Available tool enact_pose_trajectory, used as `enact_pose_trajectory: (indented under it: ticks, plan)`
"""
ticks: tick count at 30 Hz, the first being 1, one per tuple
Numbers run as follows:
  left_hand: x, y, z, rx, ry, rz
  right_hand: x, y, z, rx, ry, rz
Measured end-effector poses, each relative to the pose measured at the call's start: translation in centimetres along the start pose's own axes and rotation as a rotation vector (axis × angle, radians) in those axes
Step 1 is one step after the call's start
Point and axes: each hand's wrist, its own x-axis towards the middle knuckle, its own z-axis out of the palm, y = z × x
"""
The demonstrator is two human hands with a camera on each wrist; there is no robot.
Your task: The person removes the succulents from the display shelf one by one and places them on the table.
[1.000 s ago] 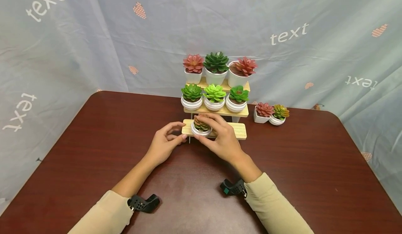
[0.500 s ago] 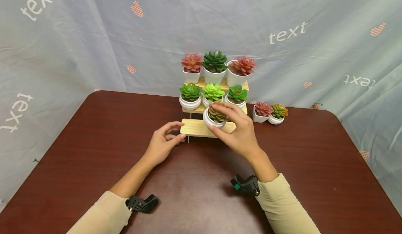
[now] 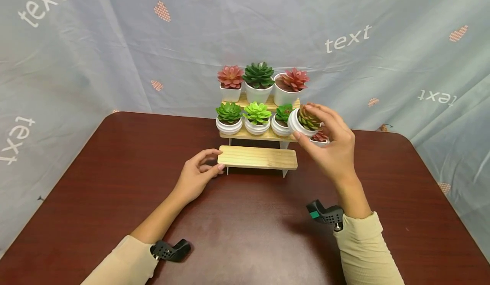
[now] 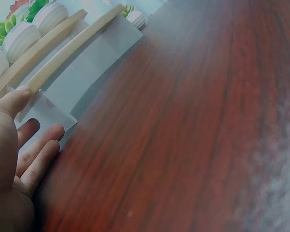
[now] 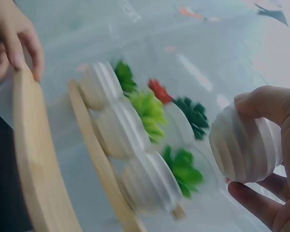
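Near the middle shelf's (image 3: pixel 250 136) right edge, a tilted succulent (image 3: pixel 306 122) is gripped by the right hand (image 3: pixel 332 143), the bottom shelf (image 3: pixel 257 157) by the left hand (image 3: pixel 195 173); an adjacent pot (image 3: pixel 280 126) could be knocked by swinging.

We are seeing a pale blue-grey cloth (image 3: pixel 214 29), printed with white lettering (image 3: pixel 348 39) and small pinkish patches (image 3: pixel 162 11), hanging in folds behind and on both sides of a dark reddish-brown, wood-grained surface (image 3: pixel 245 217) whose near middle is catching a soft gleam (image 3: pixel 245 261).
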Motion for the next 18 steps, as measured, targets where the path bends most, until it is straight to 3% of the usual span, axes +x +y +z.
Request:
enact_pose_trajectory:
  ticks: [13,18]
  plan:
    - [0.1,0.1,0.1,-0.006,-0.001,0.0,0.9,2.2,-4.7,0.065,0.228,0.136]
    - [0.1,0.1,0.1,-0.009,-0.003,0.001,0.6,3.3,-5.9,0.089,0.272,0.173]
